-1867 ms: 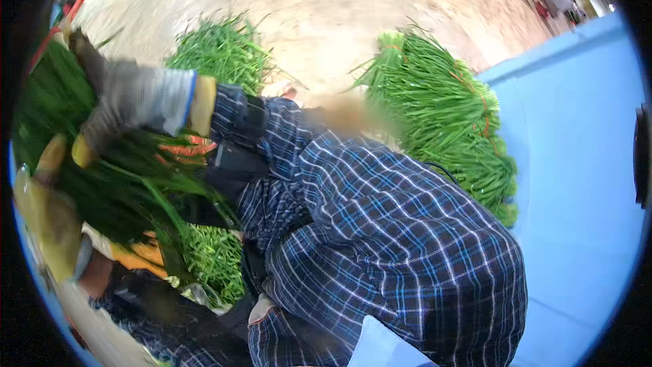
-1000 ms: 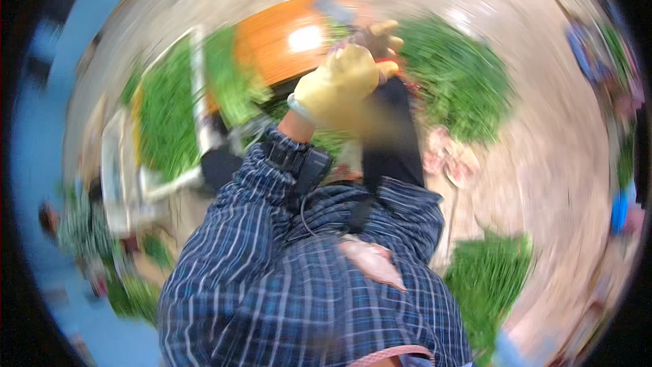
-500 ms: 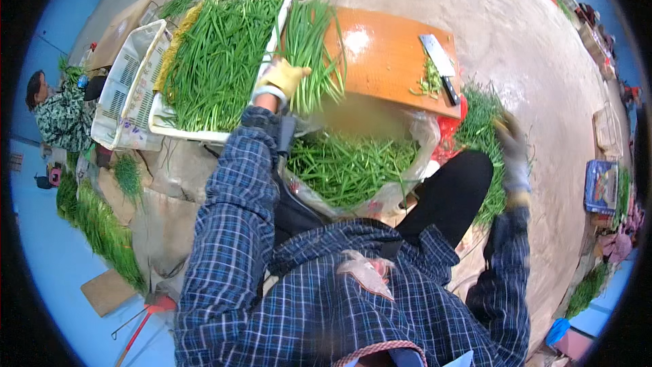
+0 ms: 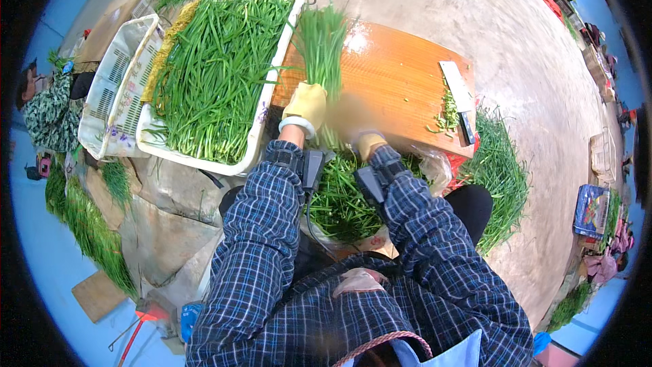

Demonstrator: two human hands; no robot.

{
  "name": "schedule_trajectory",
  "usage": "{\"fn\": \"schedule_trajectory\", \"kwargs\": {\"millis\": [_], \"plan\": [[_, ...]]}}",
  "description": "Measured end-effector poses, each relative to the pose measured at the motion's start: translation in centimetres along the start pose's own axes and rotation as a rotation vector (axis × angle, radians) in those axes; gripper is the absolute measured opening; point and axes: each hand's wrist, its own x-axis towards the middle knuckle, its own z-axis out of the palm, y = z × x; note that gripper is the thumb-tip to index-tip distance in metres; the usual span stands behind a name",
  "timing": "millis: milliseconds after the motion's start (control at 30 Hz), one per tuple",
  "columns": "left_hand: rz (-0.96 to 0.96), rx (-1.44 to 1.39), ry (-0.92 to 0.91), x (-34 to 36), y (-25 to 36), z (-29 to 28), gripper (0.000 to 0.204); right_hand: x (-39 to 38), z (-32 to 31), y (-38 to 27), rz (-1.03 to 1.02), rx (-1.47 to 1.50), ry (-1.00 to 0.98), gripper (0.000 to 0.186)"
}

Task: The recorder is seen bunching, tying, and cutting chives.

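Observation:
In a yellow glove, my left hand point(image 4: 305, 105) is closed around a bunch of garlic chives point(image 4: 321, 44), whose leaves point away from me over the left part of the wooden board point(image 4: 394, 71). Close beside it is my right hand point(image 4: 370, 143), also gloved, over the near edge of the board; a blurred patch hides its fingers. A cleaver point(image 4: 456, 88) with a black handle lies at the board's right end, next to chopped trimmings point(image 4: 446, 114). Below both hands, a plastic bag point(image 4: 438, 166) holds loose green leaves point(image 4: 346, 197).
A white crate point(image 4: 197, 156) full of chives stands left of the board, with another white crate point(image 4: 102, 98) beyond it. Loose chives point(image 4: 499, 173) are heaped on the floor at right. Bundles point(image 4: 95, 231) lie at far left, near a seated person point(image 4: 51, 115).
My right hand has come from the heap at right to beside my left hand. My left hand has shifted right with the bunch, which is now gathered more tightly away from the crate.

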Motion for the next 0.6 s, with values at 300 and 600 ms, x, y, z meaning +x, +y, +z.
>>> {"fn": "schedule_trajectory", "kwargs": {"millis": [300,600], "plan": [[0.04,-0.094,0.039,-1.1,-1.7,2.7,0.02,-1.5,-2.4,4.0,0.015,0.271,0.342,0.048],[-0.074,-0.033,-0.187,-0.4,2.1,-1.4,0.033,-1.7,-6.9,8.6,0.084,0.624,0.222,0.052]]}}
